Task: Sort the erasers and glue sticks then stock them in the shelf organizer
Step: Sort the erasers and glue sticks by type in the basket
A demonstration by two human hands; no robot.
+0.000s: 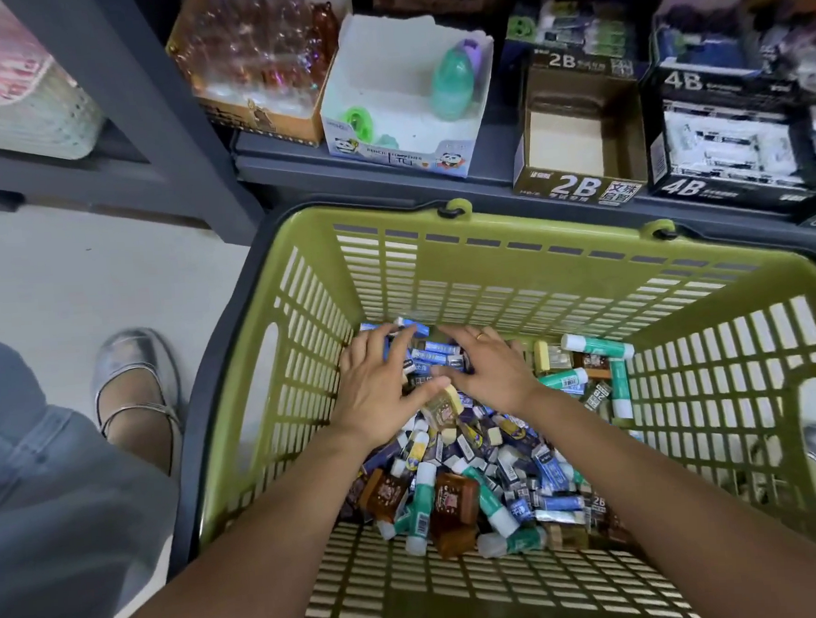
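Green plastic basket [511, 235] holds everything: both my hands are down at its far left corner, my left hand [377, 392] and right hand [491, 375] curled around one cluster of blue-sleeved erasers [435, 357], too jumbled to count. Right of my hands lie three glue sticks [597, 346]; nearer me, about four more sit among brown erasers [449, 502]. Beyond the basket's far rim stand one empty 2B box [577, 140] and one 4B box [730, 145].
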